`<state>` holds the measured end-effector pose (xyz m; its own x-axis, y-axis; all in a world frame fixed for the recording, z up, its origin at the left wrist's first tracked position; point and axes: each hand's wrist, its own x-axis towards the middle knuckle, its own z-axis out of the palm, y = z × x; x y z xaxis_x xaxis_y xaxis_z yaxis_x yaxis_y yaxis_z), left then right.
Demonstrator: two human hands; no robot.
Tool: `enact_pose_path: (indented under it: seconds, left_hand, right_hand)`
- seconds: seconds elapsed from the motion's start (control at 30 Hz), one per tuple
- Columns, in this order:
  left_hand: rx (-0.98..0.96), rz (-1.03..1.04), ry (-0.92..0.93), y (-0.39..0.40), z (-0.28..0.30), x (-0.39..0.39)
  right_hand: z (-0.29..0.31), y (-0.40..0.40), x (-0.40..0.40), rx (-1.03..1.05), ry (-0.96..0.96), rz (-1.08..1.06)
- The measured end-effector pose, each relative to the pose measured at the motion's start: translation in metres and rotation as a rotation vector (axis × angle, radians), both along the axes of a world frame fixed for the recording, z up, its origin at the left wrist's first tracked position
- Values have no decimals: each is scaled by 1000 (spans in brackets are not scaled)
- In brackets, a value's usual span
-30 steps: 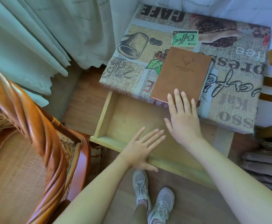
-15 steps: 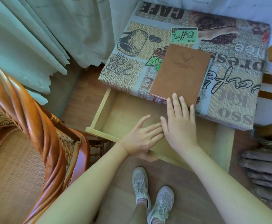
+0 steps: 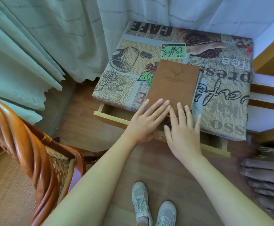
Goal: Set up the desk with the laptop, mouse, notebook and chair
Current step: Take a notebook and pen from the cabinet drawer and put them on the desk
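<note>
Two flat, open hands, left [image 3: 146, 122] and right [image 3: 184, 133], grip nothing, fingertips over notebook [image 3: 173, 86] near edge. Notebook lies on coffee-print desk [image 3: 222, 95]; drawer [image 3: 113, 115] ajar; chair [image 3: 27, 152] left; curtains [image 3: 43, 38] behind.

A home, by the look of it: pale curtains [image 3: 40, 46] hang to a wood floor [image 3: 84, 128], a rattan chair [image 3: 28, 144] stands near a small desk [image 3: 222, 111] covered in coffee-print cloth.

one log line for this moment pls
left hand open, flat | right hand open, flat | drawer nearly shut | notebook on desk
</note>
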<state>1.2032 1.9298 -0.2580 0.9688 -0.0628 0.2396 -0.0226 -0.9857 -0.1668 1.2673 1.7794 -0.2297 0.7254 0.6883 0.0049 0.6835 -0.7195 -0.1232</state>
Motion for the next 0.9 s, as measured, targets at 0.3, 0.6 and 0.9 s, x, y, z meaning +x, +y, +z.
enact_pose_path:
  seconds: [0.3, 0.6, 0.9]
  left_hand:
    - [-37, -81, -151, 2, -14, 28]
    - [6, -85, -291, -4, -22, 44]
    - [-54, -138, -280, 10, -21, 46]
  right_hand:
    - [-3, -11, 12, -7, 25, 3]
    - [-4, -12, 17, 0, 9, 14]
    - [-2, -7, 21, 85, 60, -35]
